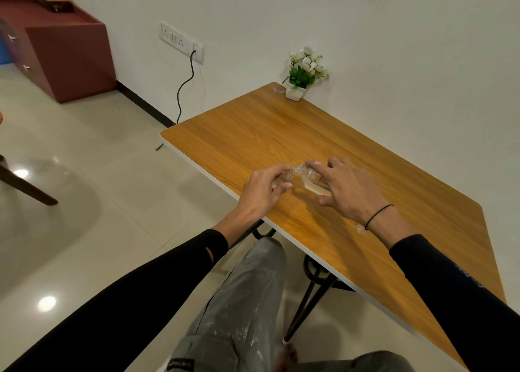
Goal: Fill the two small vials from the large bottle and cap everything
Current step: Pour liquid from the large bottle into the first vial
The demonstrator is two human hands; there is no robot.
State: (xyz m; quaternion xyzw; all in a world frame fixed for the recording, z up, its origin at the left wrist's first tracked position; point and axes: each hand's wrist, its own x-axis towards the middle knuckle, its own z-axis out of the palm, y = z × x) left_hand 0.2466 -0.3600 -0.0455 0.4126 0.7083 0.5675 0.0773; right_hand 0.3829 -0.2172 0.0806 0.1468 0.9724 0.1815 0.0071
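Note:
My right hand (344, 187) grips the large clear bottle (311, 181), tipped on its side with its threaded neck pointing left. A little liquid shows inside it. My left hand (263, 187) pinches a small clear vial (285, 177), held just under the bottle's mouth so the two openings meet above the wooden table (323, 135). A small clear round cap (361, 229) lies on the table beside my right wrist. The second vial is not visible.
A white pot with white flowers (302, 76) stands at the table's far corner against the wall. The near table edge runs diagonally below my hands, with my knee and black metal legs beneath. A maroon cabinet (67, 53) sits far left.

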